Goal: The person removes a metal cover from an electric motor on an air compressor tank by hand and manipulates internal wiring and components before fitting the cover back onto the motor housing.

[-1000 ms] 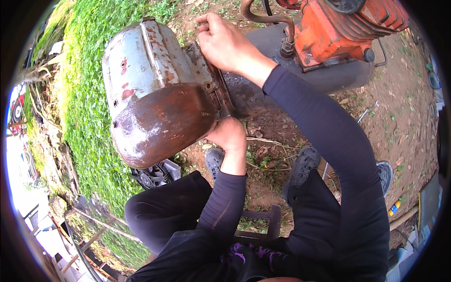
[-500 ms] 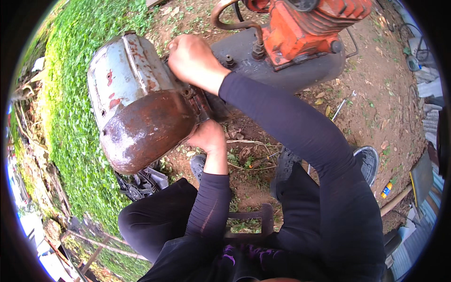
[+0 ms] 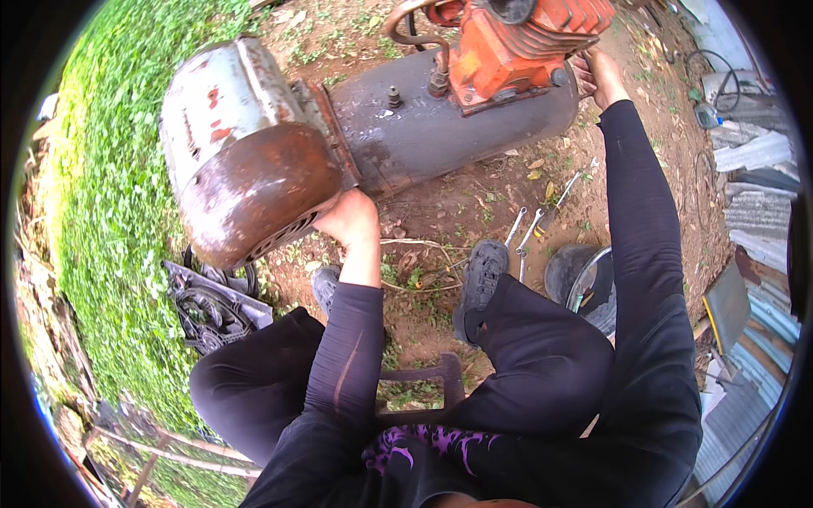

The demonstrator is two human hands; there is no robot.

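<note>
A rusty electric motor (image 3: 229,118), pale grey with a brown end cover, sits at the left of a compressor with a long dark tank (image 3: 449,140) and an orange pump head (image 3: 500,59). My left hand (image 3: 347,218) is against the motor's underside near its mounting plate, its fingers hidden. At the tank's right end, beside the pump, my right hand (image 3: 600,78) has its fingers curled round a metal handle (image 3: 583,95), partly hidden.
Several wrenches (image 3: 532,229) lie on the dirt near my right foot, with a dark bucket (image 3: 566,275) beside it. A black part (image 3: 216,305) lies on the grass at left. Corrugated sheets (image 3: 754,144) and a cable line the right side. A dark seat frame (image 3: 445,377) shows between my legs.
My right hand has moved from beside the motor across to the tank's far right end and taken hold there. My left hand stays under the motor; the view has shifted.
</note>
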